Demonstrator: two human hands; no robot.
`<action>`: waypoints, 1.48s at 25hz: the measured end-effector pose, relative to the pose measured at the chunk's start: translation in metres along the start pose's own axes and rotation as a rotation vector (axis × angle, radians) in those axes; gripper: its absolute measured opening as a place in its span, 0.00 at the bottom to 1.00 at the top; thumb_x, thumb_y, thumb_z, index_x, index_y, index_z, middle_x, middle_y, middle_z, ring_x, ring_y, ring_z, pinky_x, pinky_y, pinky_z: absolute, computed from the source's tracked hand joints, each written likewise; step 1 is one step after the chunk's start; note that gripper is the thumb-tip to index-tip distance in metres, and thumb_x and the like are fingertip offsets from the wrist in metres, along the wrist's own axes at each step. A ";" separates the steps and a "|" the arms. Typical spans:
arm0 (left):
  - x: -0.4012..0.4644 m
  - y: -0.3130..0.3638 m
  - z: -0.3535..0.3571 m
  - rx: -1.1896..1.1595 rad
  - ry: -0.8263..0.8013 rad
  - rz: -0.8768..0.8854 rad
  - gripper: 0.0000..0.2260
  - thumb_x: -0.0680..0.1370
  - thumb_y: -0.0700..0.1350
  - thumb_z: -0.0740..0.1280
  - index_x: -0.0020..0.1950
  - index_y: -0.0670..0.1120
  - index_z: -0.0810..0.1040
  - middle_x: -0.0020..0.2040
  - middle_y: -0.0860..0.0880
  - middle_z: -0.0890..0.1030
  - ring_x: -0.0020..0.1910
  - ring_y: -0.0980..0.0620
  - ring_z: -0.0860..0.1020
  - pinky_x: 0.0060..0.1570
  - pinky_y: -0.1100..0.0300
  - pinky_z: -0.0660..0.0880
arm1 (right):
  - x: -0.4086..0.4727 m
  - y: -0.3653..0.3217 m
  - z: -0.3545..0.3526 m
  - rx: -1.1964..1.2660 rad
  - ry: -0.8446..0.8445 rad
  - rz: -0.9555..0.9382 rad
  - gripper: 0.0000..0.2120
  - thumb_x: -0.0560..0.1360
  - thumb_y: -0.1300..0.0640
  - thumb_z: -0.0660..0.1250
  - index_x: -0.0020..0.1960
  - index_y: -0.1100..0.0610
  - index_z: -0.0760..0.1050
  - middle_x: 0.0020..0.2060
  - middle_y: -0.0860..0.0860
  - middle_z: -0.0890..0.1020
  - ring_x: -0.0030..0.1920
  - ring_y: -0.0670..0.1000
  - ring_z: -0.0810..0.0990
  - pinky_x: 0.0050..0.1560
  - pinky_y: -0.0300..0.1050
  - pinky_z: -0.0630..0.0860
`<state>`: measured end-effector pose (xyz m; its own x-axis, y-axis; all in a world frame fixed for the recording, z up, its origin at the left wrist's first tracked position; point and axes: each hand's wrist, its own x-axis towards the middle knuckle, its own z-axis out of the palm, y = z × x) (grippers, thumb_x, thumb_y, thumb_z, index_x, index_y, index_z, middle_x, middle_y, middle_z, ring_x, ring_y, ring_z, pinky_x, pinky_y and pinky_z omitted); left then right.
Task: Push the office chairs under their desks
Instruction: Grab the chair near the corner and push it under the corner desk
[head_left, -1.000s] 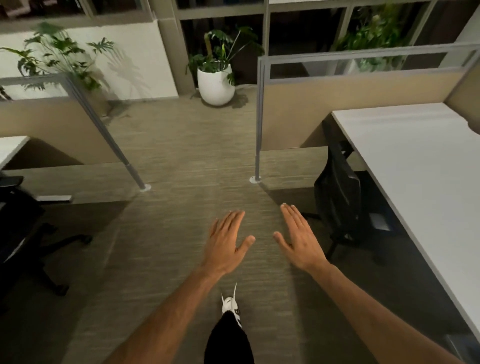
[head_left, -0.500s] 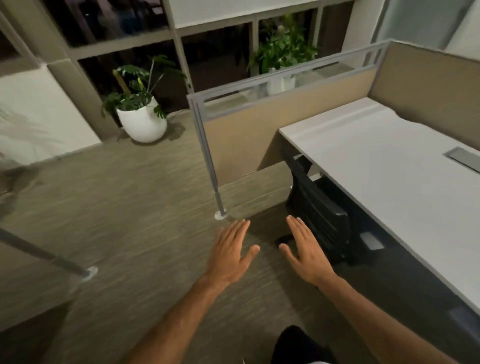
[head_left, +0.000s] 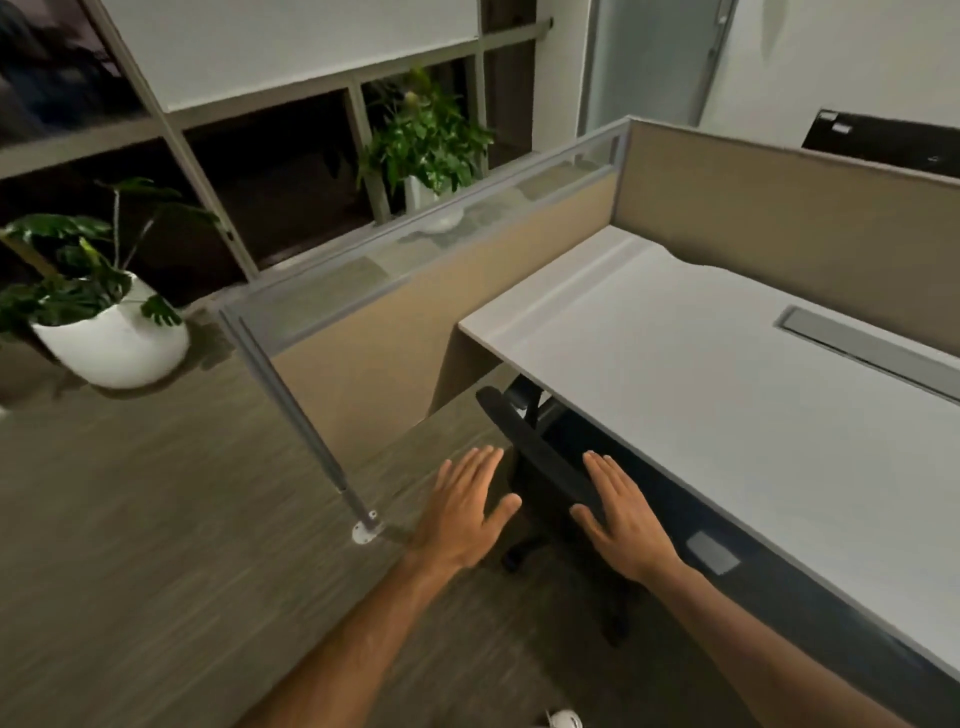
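A black office chair (head_left: 545, 462) stands at the left end of a white desk (head_left: 727, 415), its seat tucked under the desktop and its backrest just outside the desk edge. Part of its wheeled base shows on the floor below. My left hand (head_left: 465, 512) is held out flat, fingers straight, just left of the backrest and holds nothing. My right hand (head_left: 621, 512) is also flat with straight fingers, over the top of the backrest; whether it touches the chair is unclear.
A tan partition with a grey frame (head_left: 415, 291) runs along the desk's left end, its post foot (head_left: 365, 531) near my left hand. A potted plant in a white pot (head_left: 111, 343) stands at the left. Carpet floor (head_left: 156, 545) spreads to the left.
The view has swung right and closer to the desk. Both flat hands have come nearer the chair; my right hand now lies over its backrest.
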<state>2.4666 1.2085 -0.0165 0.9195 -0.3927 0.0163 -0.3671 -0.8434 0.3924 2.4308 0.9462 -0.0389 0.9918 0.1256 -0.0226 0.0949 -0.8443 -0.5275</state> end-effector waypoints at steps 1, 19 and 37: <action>0.001 -0.003 0.000 -0.004 -0.004 0.001 0.32 0.83 0.66 0.48 0.83 0.52 0.51 0.83 0.52 0.53 0.81 0.55 0.48 0.80 0.47 0.43 | -0.002 -0.001 -0.001 -0.015 -0.010 0.007 0.38 0.80 0.32 0.50 0.83 0.47 0.44 0.83 0.46 0.50 0.82 0.46 0.42 0.81 0.49 0.44; 0.210 -0.094 0.057 0.176 -0.460 0.515 0.30 0.83 0.64 0.50 0.82 0.50 0.59 0.82 0.49 0.60 0.81 0.50 0.54 0.79 0.44 0.47 | 0.023 0.005 0.069 0.034 0.137 0.680 0.32 0.84 0.36 0.50 0.83 0.47 0.49 0.83 0.47 0.51 0.82 0.51 0.46 0.80 0.55 0.48; 0.209 -0.127 0.089 0.290 -0.482 0.571 0.37 0.78 0.70 0.42 0.76 0.50 0.69 0.72 0.46 0.72 0.73 0.45 0.66 0.74 0.36 0.54 | 0.034 -0.004 0.134 -0.112 0.129 0.895 0.29 0.82 0.36 0.47 0.74 0.50 0.68 0.68 0.48 0.75 0.72 0.55 0.65 0.77 0.63 0.51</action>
<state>2.6934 1.2010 -0.1451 0.4416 -0.8516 -0.2826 -0.8453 -0.5005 0.1871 2.4528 1.0236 -0.1509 0.6998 -0.6550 -0.2850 -0.7143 -0.6443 -0.2732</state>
